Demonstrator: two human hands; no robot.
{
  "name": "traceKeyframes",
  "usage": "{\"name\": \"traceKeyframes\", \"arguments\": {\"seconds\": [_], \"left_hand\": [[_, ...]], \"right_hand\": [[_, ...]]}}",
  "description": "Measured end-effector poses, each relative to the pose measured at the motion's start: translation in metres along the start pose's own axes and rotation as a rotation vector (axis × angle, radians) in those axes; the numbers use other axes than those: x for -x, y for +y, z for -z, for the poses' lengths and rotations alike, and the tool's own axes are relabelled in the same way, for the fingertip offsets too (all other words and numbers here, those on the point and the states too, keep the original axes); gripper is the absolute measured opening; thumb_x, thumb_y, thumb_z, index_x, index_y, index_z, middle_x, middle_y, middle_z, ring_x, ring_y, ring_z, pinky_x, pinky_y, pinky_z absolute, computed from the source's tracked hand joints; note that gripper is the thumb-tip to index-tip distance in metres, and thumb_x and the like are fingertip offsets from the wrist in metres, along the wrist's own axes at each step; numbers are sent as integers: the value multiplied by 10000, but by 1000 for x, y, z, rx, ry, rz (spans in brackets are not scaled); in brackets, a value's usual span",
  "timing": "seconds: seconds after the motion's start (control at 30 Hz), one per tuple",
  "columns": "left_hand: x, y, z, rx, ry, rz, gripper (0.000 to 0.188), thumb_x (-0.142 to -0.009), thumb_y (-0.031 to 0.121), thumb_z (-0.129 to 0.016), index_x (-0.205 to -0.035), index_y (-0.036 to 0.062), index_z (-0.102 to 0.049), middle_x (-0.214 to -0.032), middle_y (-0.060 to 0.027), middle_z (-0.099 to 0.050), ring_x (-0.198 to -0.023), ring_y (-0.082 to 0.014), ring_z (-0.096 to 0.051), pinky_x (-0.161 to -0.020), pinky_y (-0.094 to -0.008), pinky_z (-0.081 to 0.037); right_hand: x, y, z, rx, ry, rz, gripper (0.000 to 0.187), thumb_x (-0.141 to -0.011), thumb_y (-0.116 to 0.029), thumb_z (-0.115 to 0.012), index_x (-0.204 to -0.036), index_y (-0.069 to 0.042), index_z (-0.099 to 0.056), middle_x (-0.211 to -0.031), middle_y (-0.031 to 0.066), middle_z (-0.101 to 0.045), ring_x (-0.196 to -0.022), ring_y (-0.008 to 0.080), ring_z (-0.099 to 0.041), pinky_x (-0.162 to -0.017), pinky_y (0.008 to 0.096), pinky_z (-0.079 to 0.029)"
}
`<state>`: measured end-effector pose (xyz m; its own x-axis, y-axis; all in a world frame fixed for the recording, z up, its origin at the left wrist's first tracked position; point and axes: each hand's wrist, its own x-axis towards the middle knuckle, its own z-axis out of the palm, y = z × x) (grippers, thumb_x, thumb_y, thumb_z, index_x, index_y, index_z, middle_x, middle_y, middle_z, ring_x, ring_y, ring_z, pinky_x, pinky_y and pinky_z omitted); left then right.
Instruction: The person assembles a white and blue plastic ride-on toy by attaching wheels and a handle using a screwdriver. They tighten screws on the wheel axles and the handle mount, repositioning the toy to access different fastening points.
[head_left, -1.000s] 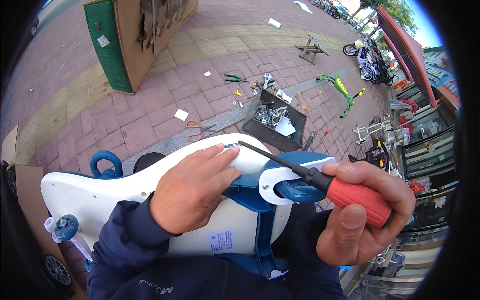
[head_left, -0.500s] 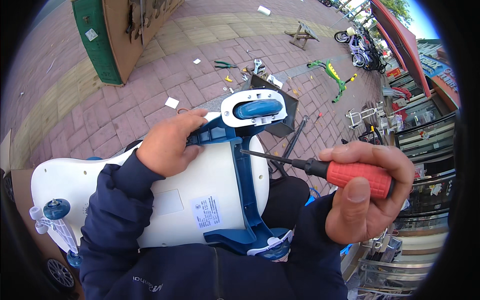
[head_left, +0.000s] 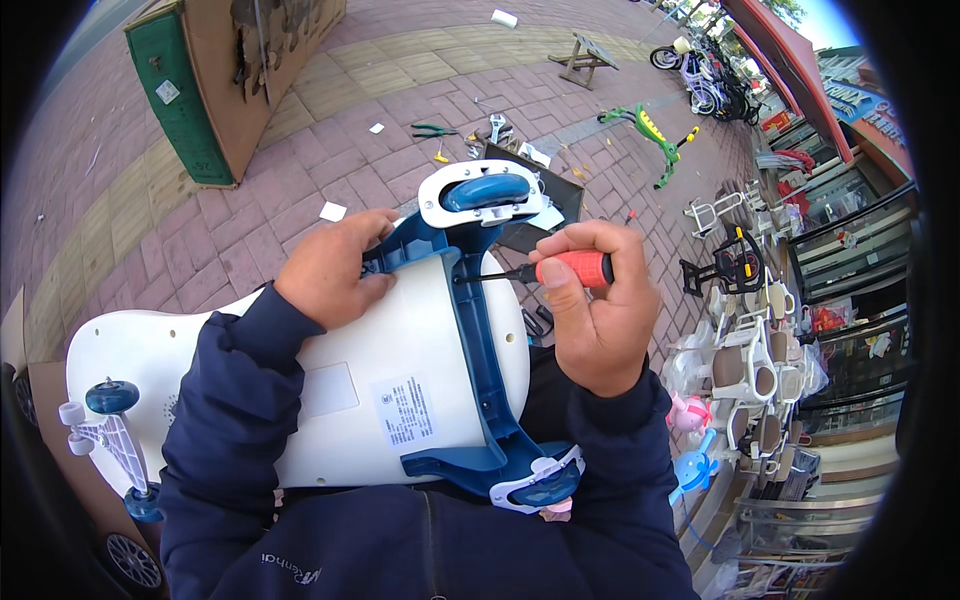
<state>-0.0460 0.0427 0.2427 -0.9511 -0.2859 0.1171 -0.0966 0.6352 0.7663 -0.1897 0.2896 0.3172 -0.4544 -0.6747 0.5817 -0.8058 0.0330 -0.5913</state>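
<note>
A white ride-on toy car [head_left: 340, 400] lies upside down across my lap. A dark blue wheel bracket [head_left: 478, 350] runs across its underside, with a blue wheel [head_left: 487, 193] in a white housing at the far end. My left hand [head_left: 335, 268] grips the bracket's far left arm, thumb against the white body. In my right hand [head_left: 605, 310], closed round its red handle, is a screwdriver [head_left: 580, 270]. Its dark shaft points left into the bracket channel below the far wheel; the tip is at a hole there. Another blue wheel [head_left: 545, 487] sits at the bracket's near end.
Small caster wheels [head_left: 112, 397] stick up at the car's left end. Beyond it are pliers [head_left: 433, 131], a wrench [head_left: 497, 125] and a dark tray [head_left: 560, 195] on the paving. A large cardboard box [head_left: 225, 100] stands far left; white toy parts [head_left: 745, 365] are piled right.
My right hand has moved left and in toward the car, its fingers wrapping the screwdriver handle differently. The tip stays at the bracket. My left hand keeps its grip; the view has shifted slightly.
</note>
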Motion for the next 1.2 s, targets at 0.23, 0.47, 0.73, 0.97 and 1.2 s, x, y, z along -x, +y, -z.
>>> {"name": "traceKeyframes", "arguments": {"seconds": [0.23,0.47,0.73,0.97,1.2], "left_hand": [[-5,2,-4,-49,-21,6,530,-850,102,-772,-1353,5,-635,-1143,-235,-733,-1044,-408,-723,-933,-455,-570],[-5,1,-5,-52,-8,-32,491,-839,84,-765,-1303,-9,-634,-1198,-227,-715,-1048,-401,-713,-950,-444,-566],[-7,8,-11,-36,-25,24,387,-849,84,-771,-1199,-27,-650,-1325,-208,-688,-1069,-394,-698,-1007,-423,-555],[-34,12,-21,-118,-110,13,503,-843,176,-815,-1279,-6,-643,-1065,-249,-736,-992,-424,-726,-892,-464,-580],[-59,11,-33,-53,-219,30,472,-821,210,-849,-1213,13,-676,-1020,-248,-752,-972,-432,-732,-878,-475,-581]], "right_hand": [[-13,-2,-1,30,-238,182,311,-968,-91,-769,-1234,-43,-615,-1072,145,-763,-912,273,-767,-800,353,-596],[-5,2,-10,352,159,40,489,-899,-166,-879,-1287,-51,-604,-802,137,-689,-669,305,-716,-596,364,-550],[4,6,0,346,211,-101,419,-925,-140,-848,-1262,-55,-614,-816,130,-699,-680,324,-714,-621,373,-559],[7,9,5,192,11,126,392,-919,-159,-858,-1229,-50,-644,-1016,145,-761,-851,281,-769,-741,346,-593],[3,-1,9,163,-203,234,358,-881,-163,-863,-1164,-42,-681,-1061,160,-753,-922,366,-756,-776,387,-610]]}}
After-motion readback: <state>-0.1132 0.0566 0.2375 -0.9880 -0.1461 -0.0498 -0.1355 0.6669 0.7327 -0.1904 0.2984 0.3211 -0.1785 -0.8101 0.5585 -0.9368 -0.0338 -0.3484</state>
